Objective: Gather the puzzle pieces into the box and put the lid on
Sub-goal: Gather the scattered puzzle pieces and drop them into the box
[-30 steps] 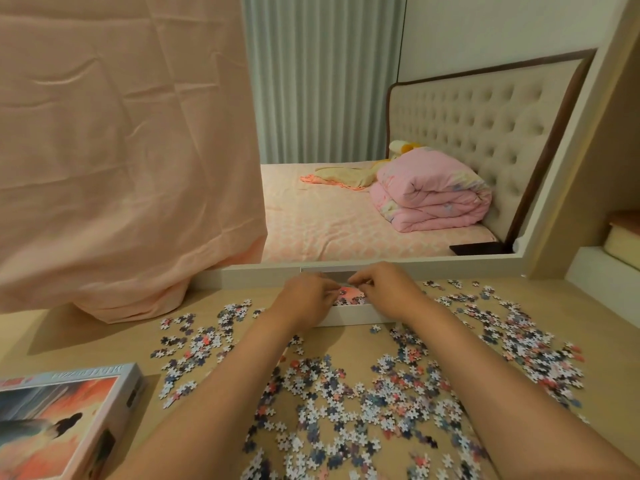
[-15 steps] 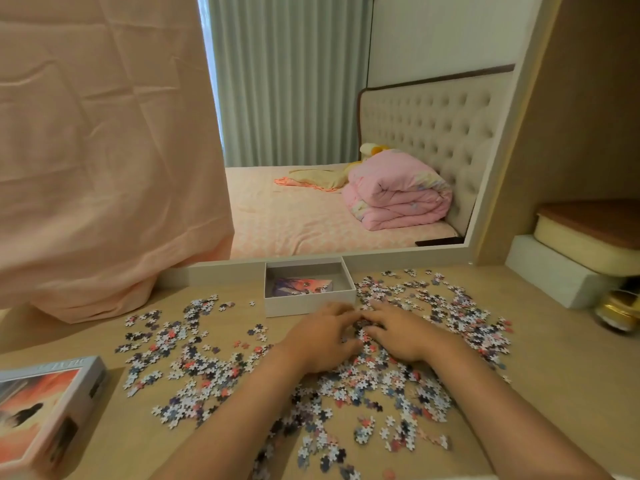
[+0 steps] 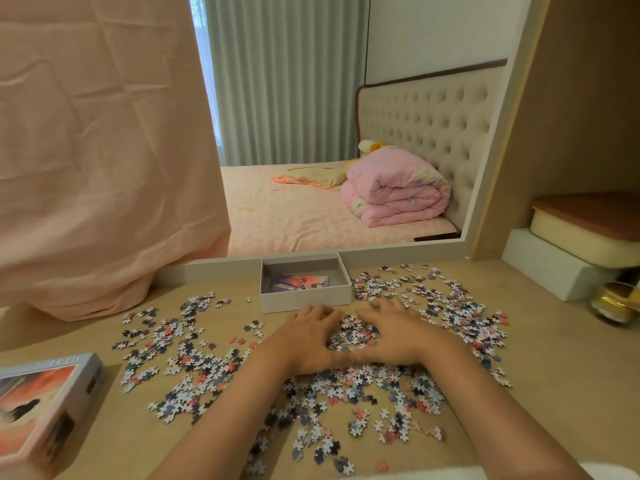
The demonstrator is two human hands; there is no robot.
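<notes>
Puzzle pieces (image 3: 349, 336) heaped between our cupped left hand (image 3: 306, 336) and right hand (image 3: 391, 332), fingers curled around the pile, nothing lifted. Box (image 3: 304, 297) sits just beyond, nearly empty. Risk: loose pieces spill from the scoop, or we nudge the box away. Lid (image 3: 45, 407) near left.

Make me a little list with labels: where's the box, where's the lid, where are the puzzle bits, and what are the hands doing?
box: open white box at the table's far edge, a few pieces inside
lid: pictured lid lying off the box, near left
puzzle pieces: loose puzzle pieces scattered across the table
left hand: cupped around a small pile
right hand: cupped opposite, facing the left hand
task stage: gathering, lid not on
</notes>
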